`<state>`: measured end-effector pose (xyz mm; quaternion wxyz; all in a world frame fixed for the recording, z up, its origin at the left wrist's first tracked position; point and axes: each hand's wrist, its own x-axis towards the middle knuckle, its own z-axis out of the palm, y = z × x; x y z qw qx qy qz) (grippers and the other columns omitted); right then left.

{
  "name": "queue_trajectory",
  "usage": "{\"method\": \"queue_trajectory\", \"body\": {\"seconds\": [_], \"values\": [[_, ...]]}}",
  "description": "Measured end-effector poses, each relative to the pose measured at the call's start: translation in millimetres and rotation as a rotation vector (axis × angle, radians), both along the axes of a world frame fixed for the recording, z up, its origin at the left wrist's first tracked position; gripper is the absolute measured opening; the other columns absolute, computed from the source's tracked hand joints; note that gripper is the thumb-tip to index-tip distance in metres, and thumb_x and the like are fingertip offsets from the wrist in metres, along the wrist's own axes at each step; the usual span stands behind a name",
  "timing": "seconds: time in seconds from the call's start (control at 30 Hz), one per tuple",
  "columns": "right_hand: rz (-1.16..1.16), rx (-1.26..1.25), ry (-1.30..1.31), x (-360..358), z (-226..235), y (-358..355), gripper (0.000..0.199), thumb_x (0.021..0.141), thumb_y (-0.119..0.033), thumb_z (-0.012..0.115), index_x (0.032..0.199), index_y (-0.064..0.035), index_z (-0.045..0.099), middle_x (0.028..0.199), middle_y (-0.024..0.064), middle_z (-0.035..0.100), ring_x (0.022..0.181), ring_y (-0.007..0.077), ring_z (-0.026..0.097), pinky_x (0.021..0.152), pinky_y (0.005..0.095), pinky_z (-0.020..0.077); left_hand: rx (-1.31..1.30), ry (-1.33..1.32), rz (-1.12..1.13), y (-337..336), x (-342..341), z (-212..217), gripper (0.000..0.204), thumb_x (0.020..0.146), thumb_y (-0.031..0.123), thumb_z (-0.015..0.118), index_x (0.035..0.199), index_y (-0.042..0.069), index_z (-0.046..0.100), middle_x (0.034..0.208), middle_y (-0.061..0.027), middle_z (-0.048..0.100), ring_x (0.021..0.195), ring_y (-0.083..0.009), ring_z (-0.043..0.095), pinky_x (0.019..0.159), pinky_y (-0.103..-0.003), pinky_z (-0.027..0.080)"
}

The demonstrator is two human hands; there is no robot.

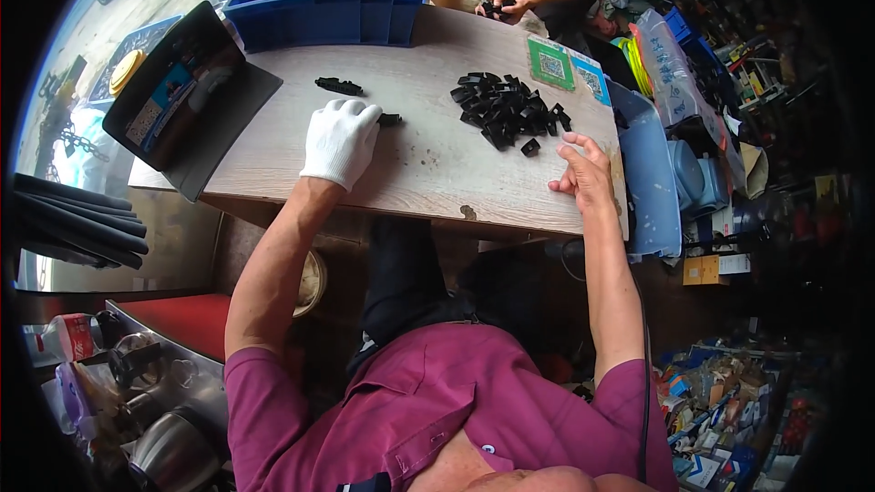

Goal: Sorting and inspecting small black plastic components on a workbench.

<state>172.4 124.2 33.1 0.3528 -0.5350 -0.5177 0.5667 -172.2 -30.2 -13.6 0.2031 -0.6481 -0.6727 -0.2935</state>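
My left hand (340,141), in a white knitted glove, rests on the table with its fingers curled over a small black plastic part (390,119). One end of that part sticks out to the right of the fingers; the rest is hidden. Just beyond the glove lies a longer, ridged black plastic strip (339,86). My bare right hand (586,169) hovers at the table's right side, fingers loosely bent and apart, with nothing seen in them. It is close to the near right edge of a pile of small black plastic parts (510,107). A single black piece (530,148) lies just off the pile.
A tablet in a dark case (178,96) stands at the table's left. Behind it sits a blue crate (328,23) full of black parts. Green and blue code cards (551,64) lie far right, beside a blue bin (652,173). Across the table, another person's hands (501,7) hold black parts.
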Motion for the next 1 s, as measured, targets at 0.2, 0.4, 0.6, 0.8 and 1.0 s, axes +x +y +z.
{"method": "queue_trajectory", "body": {"seconds": [0.2, 0.4, 0.6, 0.8, 1.0], "values": [[0.255, 0.108, -0.452, -18.3, -2.9, 5.8, 0.041, 0.074, -0.012, 0.078, 0.114, -0.0133, 0.068, 0.076, 0.0021, 0.056, 0.054, 0.0116, 0.052, 0.040, 0.0273, 0.0481, -0.017, -0.043, -0.041, 6.0, 29.4, 1.6, 0.008, 0.080, 0.013, 0.066, 0.085, 0.009, 0.061, 0.084, -0.0084, 0.065, 0.084, -0.0308, 0.062, 0.072, -0.044, 0.049], [0.312, 0.254, -0.606, -24.2, -1.5, 3.6, 0.037, 0.076, -0.023, 0.079, 0.109, -0.0096, 0.069, 0.082, 0.0082, 0.065, 0.061, 0.0143, 0.060, 0.040, 0.0298, 0.0501, -0.101, -0.111, -0.037, -1.3, 37.9, 7.3, 0.026, 0.078, 0.014, 0.071, 0.103, 0.008, 0.065, 0.097, -0.0118, 0.068, 0.093, -0.0332, 0.063, 0.080, -0.044, 0.050], [0.284, 0.296, -0.615, -22.7, -9.8, 7.4, 0.033, 0.081, -0.031, 0.078, 0.093, -0.0038, 0.065, 0.072, 0.0060, 0.063, 0.047, 0.0155, 0.055, 0.039, 0.0303, 0.0510, 0.240, -0.205, -0.043, -7.9, 40.0, 19.6, 0.034, 0.078, 0.009, 0.074, 0.110, 0.003, 0.066, 0.102, -0.0144, 0.068, 0.100, -0.0350, 0.062, 0.087, -0.042, 0.050], [0.189, 0.011, 0.116, -39.2, -18.8, -38.3, 0.031, 0.087, -0.032, 0.077, 0.088, -0.0047, 0.061, 0.058, -0.0016, 0.051, 0.039, 0.0065, 0.041, 0.040, 0.0270, 0.0484, 0.159, -0.545, -0.175, -12.4, 115.1, 10.9, 0.041, 0.079, 0.019, 0.077, 0.114, 0.001, 0.065, 0.106, -0.0169, 0.067, 0.098, -0.0340, 0.063, 0.084, -0.040, 0.052], [0.186, 0.156, 0.350, -70.7, -44.2, -73.3, 0.023, 0.089, -0.026, 0.076, 0.089, -0.0055, 0.065, 0.067, -0.0070, 0.055, 0.051, 0.0012, 0.039, 0.046, 0.0207, 0.0299, 0.018, -0.645, -0.191, 9.4, 159.3, 11.7, 0.018, 0.083, 0.020, 0.067, 0.097, 0.008, 0.064, 0.077, -0.0141, 0.066, 0.073, -0.0375, 0.063, 0.064, -0.048, 0.051]]}}
